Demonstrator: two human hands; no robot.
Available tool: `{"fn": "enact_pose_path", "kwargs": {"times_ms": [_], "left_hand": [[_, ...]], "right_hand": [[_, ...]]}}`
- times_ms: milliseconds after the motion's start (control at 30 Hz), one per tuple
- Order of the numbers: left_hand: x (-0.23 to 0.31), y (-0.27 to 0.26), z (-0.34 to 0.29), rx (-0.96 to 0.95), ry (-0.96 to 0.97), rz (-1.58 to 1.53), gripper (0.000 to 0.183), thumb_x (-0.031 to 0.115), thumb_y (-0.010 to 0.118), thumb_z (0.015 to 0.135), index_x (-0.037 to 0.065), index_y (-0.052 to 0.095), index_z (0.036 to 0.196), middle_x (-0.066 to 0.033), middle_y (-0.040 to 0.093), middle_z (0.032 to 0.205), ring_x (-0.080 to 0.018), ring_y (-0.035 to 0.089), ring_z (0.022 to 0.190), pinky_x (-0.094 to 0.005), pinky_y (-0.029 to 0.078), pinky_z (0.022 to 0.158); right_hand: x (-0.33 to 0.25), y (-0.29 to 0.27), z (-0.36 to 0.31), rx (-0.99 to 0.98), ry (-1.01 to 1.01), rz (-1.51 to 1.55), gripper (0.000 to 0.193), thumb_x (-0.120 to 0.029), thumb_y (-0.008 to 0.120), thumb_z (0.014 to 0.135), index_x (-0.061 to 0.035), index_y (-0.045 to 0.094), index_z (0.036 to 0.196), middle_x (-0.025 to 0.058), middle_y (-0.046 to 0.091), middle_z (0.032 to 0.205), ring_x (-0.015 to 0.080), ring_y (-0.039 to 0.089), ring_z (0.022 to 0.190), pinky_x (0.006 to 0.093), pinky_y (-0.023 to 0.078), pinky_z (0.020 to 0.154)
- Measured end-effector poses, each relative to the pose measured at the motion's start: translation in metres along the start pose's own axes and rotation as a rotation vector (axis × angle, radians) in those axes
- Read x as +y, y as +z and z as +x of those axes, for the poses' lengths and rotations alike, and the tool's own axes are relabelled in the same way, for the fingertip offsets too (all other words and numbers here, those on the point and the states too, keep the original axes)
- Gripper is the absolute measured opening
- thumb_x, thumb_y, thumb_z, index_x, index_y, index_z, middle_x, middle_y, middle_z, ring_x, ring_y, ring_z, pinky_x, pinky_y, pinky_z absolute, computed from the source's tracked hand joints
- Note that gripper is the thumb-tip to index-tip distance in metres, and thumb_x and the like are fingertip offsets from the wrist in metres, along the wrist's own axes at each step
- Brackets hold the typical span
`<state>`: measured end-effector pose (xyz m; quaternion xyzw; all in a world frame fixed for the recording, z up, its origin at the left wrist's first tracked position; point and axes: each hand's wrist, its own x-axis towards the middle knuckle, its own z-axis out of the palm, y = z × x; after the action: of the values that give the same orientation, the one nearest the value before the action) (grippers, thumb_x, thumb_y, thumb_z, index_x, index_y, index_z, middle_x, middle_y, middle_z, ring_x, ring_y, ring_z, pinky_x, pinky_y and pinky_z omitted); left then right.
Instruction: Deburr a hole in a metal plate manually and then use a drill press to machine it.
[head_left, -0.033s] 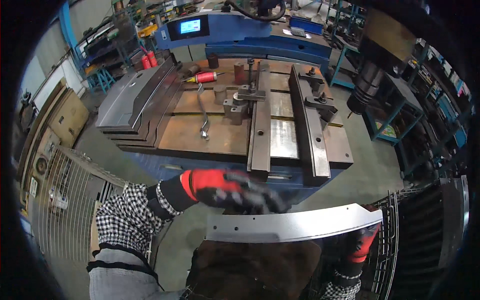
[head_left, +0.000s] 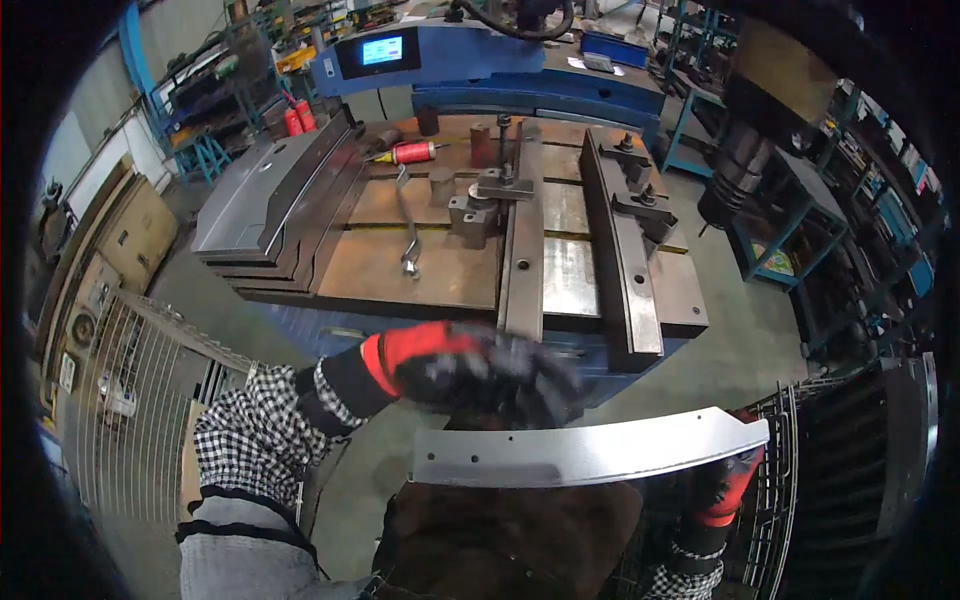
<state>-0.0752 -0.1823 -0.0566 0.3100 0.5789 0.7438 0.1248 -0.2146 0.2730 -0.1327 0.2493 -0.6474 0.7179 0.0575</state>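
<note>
A long, slightly curved metal plate (head_left: 590, 450) with a bright bare face and several small holes lies crosswise in front of my body. My right hand (head_left: 732, 478), in a red and black glove, is closed round the plate's right end; the plate hides part of the fingers. Over the plate's far edge hovers my left hand (head_left: 480, 370), in the same kind of glove. Its fingers are stretched to the right and blurred by motion, and nothing shows in them. Whether they touch the plate I cannot tell.
Ahead stands a machine table (head_left: 450, 270) with two clamped steel bars (head_left: 520, 260), a wrench (head_left: 408, 225) and a red cylindrical container (head_left: 415, 152). Stacked plates (head_left: 270, 195) sit at its left. A spindle (head_left: 735, 180) hangs at right. Wire racks (head_left: 150, 400) flank me.
My left hand has shifted slightly up, its fingers bending more downward. The plate and my right hand have barely moved.
</note>
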Motion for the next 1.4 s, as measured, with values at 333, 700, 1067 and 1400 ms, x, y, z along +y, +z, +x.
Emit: {"fn": "enact_pose_path", "kwargs": {"times_ms": [333,700,1067,1400], "left_hand": [[0.019,-0.021,-0.032,0.819,0.337,0.206,0.082,0.04,0.064,0.106,0.004,0.027,0.17,-0.0153,0.049,0.161,-0.0281,0.05,0.148,-0.0469,0.042,0.122],[-0.039,0.052,-0.003,1.193,0.082,0.409,0.081,-0.003,0.074,0.094,0.005,0.037,0.166,-0.0035,0.059,0.13,-0.0151,0.057,0.119,-0.0312,0.049,0.108],[-0.091,0.048,-0.041,1.386,0.314,0.383,0.047,0.014,0.065,0.103,0.003,0.057,0.149,-0.0066,0.065,0.138,-0.0188,0.061,0.125,-0.0338,0.046,0.11],[-0.062,0.048,-0.057,1.361,0.242,0.466,0.063,0.02,0.07,0.099,0.001,0.05,0.156,-0.0119,0.057,0.154,-0.0236,0.053,0.142,-0.0398,0.04,0.119]], "right_hand": [[-0.019,0.024,0.012,0.237,-0.001,-0.054,0.047,-0.029,0.067,0.107,0.0003,0.054,0.142,0.0111,0.064,0.128,0.0219,0.062,0.114,0.0405,0.05,0.104],[0.058,0.053,0.057,0.132,0.183,0.037,0.044,-0.015,0.068,0.094,0.0024,0.064,0.134,0.0065,0.071,0.122,0.0176,0.066,0.107,0.0347,0.052,0.098],[0.071,0.102,0.068,0.09,0.013,0.101,0.061,-0.005,0.061,0.09,0.0026,0.057,0.15,0.0126,0.069,0.14,0.017,0.064,0.121,0.0246,0.054,0.085],[0.139,0.118,0.031,0.202,-0.103,-0.047,0.066,-0.013,0.073,0.088,0.003,0.056,0.149,0.0143,0.068,0.135,0.0238,0.065,0.12,0.0356,0.055,0.098]]}}
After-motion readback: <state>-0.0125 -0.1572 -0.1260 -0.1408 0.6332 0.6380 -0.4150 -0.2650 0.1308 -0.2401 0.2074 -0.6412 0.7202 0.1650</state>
